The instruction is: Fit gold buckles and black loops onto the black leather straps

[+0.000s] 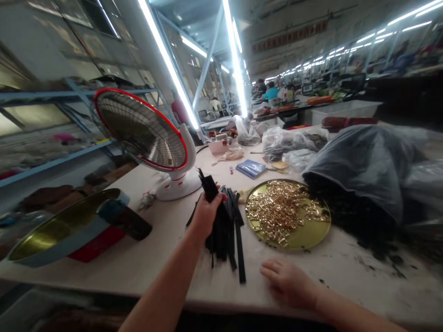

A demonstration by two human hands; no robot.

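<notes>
My left hand [205, 213] is closed around a bundle of black strips [221, 216], lifting one end of it above the white table [145, 258]. The other ends of the strips fan out and rest on the table. My right hand [287, 281] lies on the table near the front edge, fingers loosely curled, holding nothing I can see. Just beyond it sits a round gold tray [308, 235] heaped with several small gold metal clips [280, 210].
A red-rimmed dish heater [141, 133] stands at the left. A tilted round tin [65, 228] sits at the table's left edge. A large plastic bag [367, 166] spilling black pieces fills the right. Smaller bags, a blue booklet [251, 168] and other workers lie farther back.
</notes>
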